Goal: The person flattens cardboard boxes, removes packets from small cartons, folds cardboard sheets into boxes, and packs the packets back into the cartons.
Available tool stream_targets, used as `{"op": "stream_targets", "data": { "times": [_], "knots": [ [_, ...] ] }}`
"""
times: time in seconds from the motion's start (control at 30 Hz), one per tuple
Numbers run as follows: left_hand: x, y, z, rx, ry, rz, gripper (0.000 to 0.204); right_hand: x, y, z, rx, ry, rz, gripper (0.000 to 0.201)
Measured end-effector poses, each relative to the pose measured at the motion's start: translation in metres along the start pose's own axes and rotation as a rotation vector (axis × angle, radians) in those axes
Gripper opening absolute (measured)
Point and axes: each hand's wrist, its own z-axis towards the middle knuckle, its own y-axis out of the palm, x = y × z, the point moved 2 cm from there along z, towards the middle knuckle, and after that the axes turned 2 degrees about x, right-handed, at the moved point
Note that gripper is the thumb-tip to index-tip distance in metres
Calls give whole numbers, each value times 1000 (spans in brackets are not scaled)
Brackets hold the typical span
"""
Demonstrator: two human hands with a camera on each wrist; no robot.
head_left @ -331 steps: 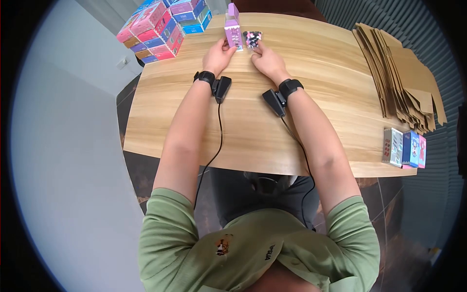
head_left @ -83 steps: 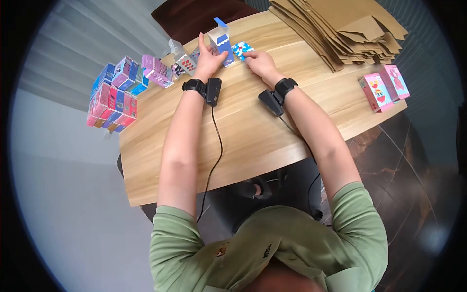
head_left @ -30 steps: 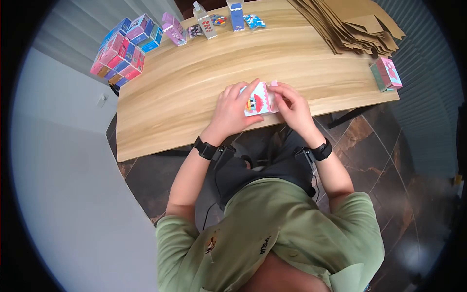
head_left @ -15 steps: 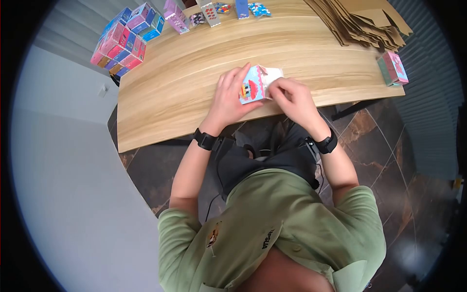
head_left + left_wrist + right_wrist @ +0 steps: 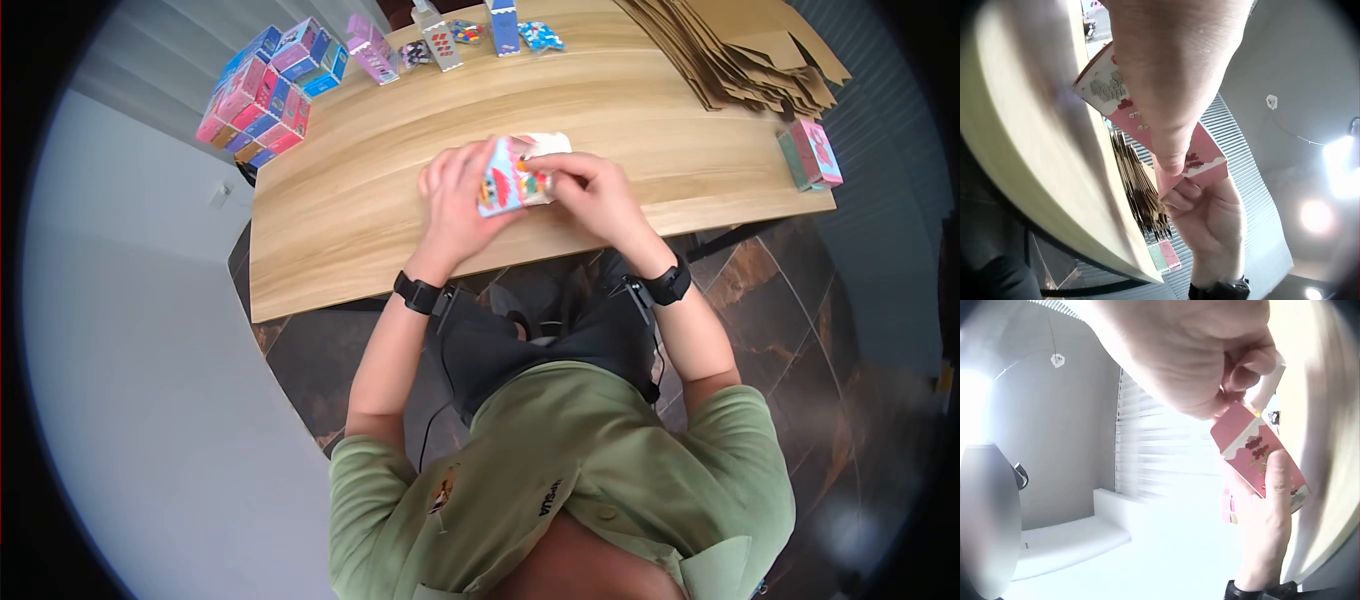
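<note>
Box [image 5: 500,184] shows blue in head view only, left fingers [image 5: 474,168] gripping it, right fingers [image 5: 566,161] pinching packet [image 5: 536,184].

My left hand [image 5: 462,205]: one, just above the head view's centre, thumb spread from fingers, gripping. My right hand [image 5: 600,205]: one, upper right of centre, fingers bent, pinching. Left forearm [image 5: 385,355], right forearm [image 5: 702,338]: a pair, angled upward, converging.
</note>
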Motion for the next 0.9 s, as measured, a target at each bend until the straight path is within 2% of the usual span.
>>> {"op": "stream_targets", "data": {
  "times": [0.1, 0.13, 0.23, 0.33, 0.43, 0.47, 0.57, 0.6, 0.73, 0.9],
  "knots": [
    [-64, 0, -9, 10, -235, -40, 103, 2, -6, 13, 136, 148, 248, 28],
    [-80, -6, -7, 21, -380, -67, 98, 8, -7, 20, 147, 193, 361, 27],
    [-134, -14, -1, 227, -605, -570, 92, 28, 15, 50, 222, 299, 329, 27],
    [-191, -9, 5, 225, -570, -516, 97, 61, 62, 85, 144, 330, 301, 27],
    [-213, 1, 13, 123, -723, -676, 92, 75, 113, 118, 48, 353, 324, 27],
    [-219, 4, 16, 111, -705, -642, 89, 76, 129, 128, 20, 363, 349, 28],
    [-232, 16, 27, 89, -673, -568, 80, 83, 161, 153, -65, 350, 141, 30],
    [-233, 18, 29, 89, -676, -563, 77, 121, 182, 171, -18, 196, 60, 34],
    [-242, 23, 35, 129, -675, -529, 68, 109, 189, 183, -83, 209, 30, 34],
    [-251, 29, 38, 96, -668, -586, 66, 106, 192, 195, -112, 201, 48, 36]
  ]
}}
